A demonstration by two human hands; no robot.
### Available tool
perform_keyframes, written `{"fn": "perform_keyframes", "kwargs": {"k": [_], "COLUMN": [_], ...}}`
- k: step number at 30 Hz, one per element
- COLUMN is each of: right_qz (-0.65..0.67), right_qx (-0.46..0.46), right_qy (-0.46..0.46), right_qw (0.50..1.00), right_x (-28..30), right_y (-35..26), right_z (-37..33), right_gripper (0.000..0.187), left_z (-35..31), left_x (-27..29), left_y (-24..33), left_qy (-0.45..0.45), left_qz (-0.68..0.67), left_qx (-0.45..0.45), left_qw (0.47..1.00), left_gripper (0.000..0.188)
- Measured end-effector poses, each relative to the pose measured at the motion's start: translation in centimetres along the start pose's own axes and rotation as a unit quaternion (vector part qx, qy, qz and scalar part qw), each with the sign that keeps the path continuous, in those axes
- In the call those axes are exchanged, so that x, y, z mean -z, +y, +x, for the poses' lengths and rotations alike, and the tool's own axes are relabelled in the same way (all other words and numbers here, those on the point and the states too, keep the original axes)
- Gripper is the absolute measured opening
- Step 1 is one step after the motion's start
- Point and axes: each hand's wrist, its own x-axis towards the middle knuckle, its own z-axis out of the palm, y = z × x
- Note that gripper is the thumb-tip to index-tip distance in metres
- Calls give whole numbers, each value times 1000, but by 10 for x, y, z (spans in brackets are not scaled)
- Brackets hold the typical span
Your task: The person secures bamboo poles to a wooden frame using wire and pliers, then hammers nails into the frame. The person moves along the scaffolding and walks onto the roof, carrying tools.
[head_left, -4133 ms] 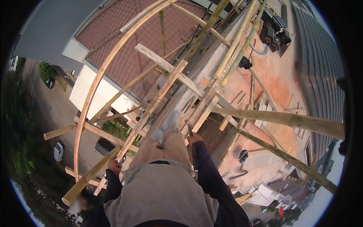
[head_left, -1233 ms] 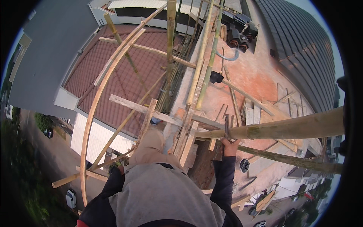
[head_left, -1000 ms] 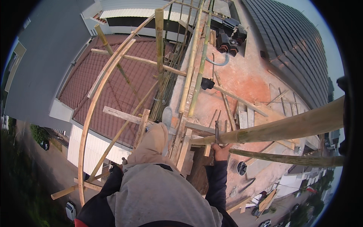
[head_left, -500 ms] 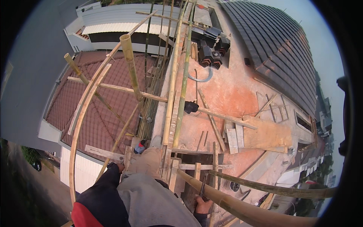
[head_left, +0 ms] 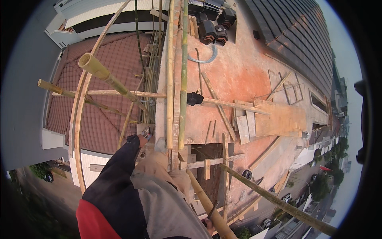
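Observation:
My left hand [head_left: 142, 140] is stretched out beside my leg, close to the wall's outer edge and the foot of an upright bamboo pole [head_left: 113, 81]. Its fingers are too small and blurred to read. A small patch of blue and dark [head_left: 148, 132] shows just past it; whether the hand touches this is unclear. Low in the picture, my right hand [head_left: 209, 225] is closed on a slim dark tool [head_left: 213, 208], next to a thick bamboo pole [head_left: 207, 199] that partly covers it. The tool's exact kind does not show.
Two long bamboo poles [head_left: 182, 79] run along the wall edge, above a drop to a red tiled roof [head_left: 99, 51]. An opening [head_left: 211, 153] framed by planks lies right of my legs. Plywood [head_left: 278, 119], a black bundle [head_left: 194, 98] and stacked dark tiles [head_left: 209, 32] rest on the slab.
My left hand has reached farther forward, away from the plank it was by. My right hand, still with the tool, sits lower in the picture. The whole view has shifted.

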Motion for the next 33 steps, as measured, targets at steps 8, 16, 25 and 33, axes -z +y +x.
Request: {"fn": "perform_keyframes", "kwargs": {"k": [8,16,25,33], "right_qz": [-1,-526,-611,-490], "right_qx": [-72,206,298,382], "right_qy": [55,-148,-154,-283], "right_qw": [996,812,716,731], "right_x": [-39,-98,-258,-399], "right_y": [38,76,-80,-146], "right_z": [30,227,359,540], "right_gripper": [26,33,39,38], "left_z": [10,-7,-29,-6], "left_x": [6,-104,-227,-141], "left_y": [2,-30,-21,33], "left_qy": [-33,-47,138,419], "left_qz": [-97,-235,-402,-654], "left_qx": [11,112,257,492], "left_qw": [995,964,868,394], "left_gripper": [25,36,30,27]}}
